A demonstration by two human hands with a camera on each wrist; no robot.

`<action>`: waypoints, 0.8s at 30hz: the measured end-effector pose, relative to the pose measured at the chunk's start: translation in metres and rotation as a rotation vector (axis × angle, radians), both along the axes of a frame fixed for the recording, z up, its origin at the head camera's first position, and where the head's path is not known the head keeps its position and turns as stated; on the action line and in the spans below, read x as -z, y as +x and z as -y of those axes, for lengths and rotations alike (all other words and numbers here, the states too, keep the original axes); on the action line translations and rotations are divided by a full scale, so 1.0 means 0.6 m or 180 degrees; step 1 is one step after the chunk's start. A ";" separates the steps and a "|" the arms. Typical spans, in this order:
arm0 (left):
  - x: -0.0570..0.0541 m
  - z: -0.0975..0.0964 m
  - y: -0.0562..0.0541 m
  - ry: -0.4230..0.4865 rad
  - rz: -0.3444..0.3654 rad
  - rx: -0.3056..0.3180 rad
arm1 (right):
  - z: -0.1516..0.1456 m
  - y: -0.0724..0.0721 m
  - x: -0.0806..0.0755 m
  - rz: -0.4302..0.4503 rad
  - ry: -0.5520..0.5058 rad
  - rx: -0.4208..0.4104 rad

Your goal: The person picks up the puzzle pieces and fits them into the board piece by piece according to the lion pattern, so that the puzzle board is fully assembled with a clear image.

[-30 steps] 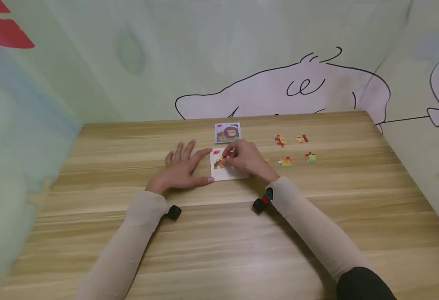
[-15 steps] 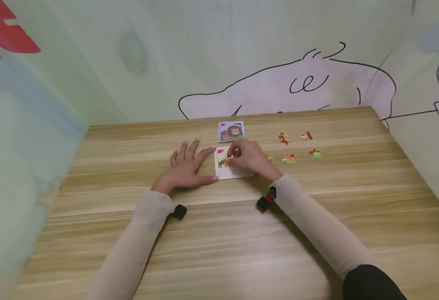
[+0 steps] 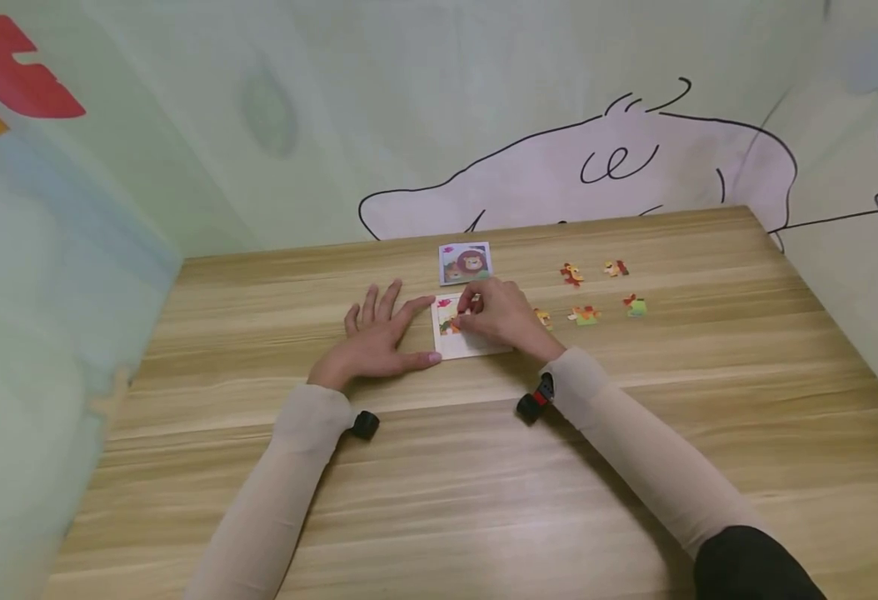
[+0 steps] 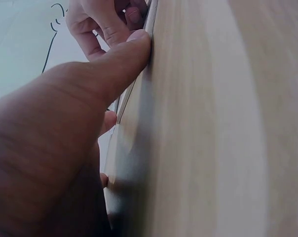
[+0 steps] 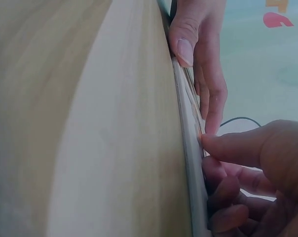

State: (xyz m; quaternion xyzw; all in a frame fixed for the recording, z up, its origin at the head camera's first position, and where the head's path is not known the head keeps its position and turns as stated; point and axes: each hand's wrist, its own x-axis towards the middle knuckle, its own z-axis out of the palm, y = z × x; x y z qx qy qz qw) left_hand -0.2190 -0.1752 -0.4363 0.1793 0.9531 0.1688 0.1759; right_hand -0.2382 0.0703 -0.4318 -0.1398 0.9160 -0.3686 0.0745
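Note:
A small white puzzle board (image 3: pixel 472 347) lies on the wooden table, with a few coloured pieces fitted in its left part. My left hand (image 3: pixel 379 343) is spread beside it, thumb and index fingertip at the two left corners. Over the middle of the board, my right hand (image 3: pixel 501 312) pinches a puzzle piece between thumb and index, low against the surface; the fingers mostly cover that piece. From the right wrist view, the right thumb (image 5: pixel 233 146) presses down at the board's top face, and the left thumb (image 5: pixel 186 47) sits on its near corner.
Behind the board lies a lion picture card (image 3: pixel 465 264). To the right are several loose puzzle pieces, among them a red-yellow piece (image 3: pixel 571 274), a far piece (image 3: pixel 616 268), an orange-green piece (image 3: pixel 585 315) and a green piece (image 3: pixel 635 306). A painted wall (image 3: pixel 274 183) borders the table (image 3: pixel 439 492).
The head view has shifted slightly, so everything appears a little further right. Both hands keep nearly the same place at the board, the right still pinching over its middle.

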 end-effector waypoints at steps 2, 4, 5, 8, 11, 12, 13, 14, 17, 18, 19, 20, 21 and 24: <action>0.000 0.000 0.000 -0.0001 0.0001 -0.0003 | 0.001 0.000 0.000 -0.0031 0.0005 0.0012; 0.000 0.001 -0.001 0.0001 -0.0001 -0.0004 | 0.002 0.000 0.000 -0.0057 -0.0007 0.0017; 0.001 0.001 -0.002 0.0006 -0.0003 -0.0003 | 0.002 0.000 0.000 -0.0062 -0.0020 0.0016; 0.003 0.002 -0.003 0.0014 -0.0007 0.0001 | -0.002 0.001 0.000 -0.0030 -0.0181 -0.0008; 0.006 0.002 -0.003 0.0004 -0.0006 -0.0005 | -0.014 0.000 -0.003 0.0014 -0.0403 -0.0025; 0.006 0.003 -0.003 0.0008 -0.0012 -0.0003 | -0.019 -0.001 -0.006 0.0036 -0.0480 -0.0009; 0.007 0.003 -0.003 0.0009 -0.0020 0.0001 | -0.025 -0.002 -0.008 0.0039 -0.0528 0.0018; 0.007 0.003 -0.003 0.0001 -0.0027 -0.0001 | -0.032 -0.004 -0.011 0.0028 -0.0555 0.0054; 0.005 0.003 -0.001 0.0011 -0.0035 -0.0005 | -0.056 -0.008 -0.022 0.0055 -0.0593 0.0206; 0.003 0.003 0.000 0.0018 -0.0036 -0.0003 | -0.064 -0.010 -0.025 0.0057 -0.0587 0.0270; 0.002 0.002 0.001 0.0015 -0.0030 -0.0004 | -0.075 -0.012 -0.026 0.0057 -0.0585 0.0308; 0.001 0.001 0.001 0.0012 -0.0024 -0.0006 | -0.085 -0.014 -0.028 0.0071 -0.0569 0.0356; 0.000 0.001 0.002 0.0021 -0.0021 -0.0005 | -0.095 -0.015 -0.030 0.0095 -0.0562 0.0403; -0.001 0.000 0.003 0.0030 -0.0027 0.0006 | -0.127 -0.022 -0.032 0.0106 -0.0507 0.0511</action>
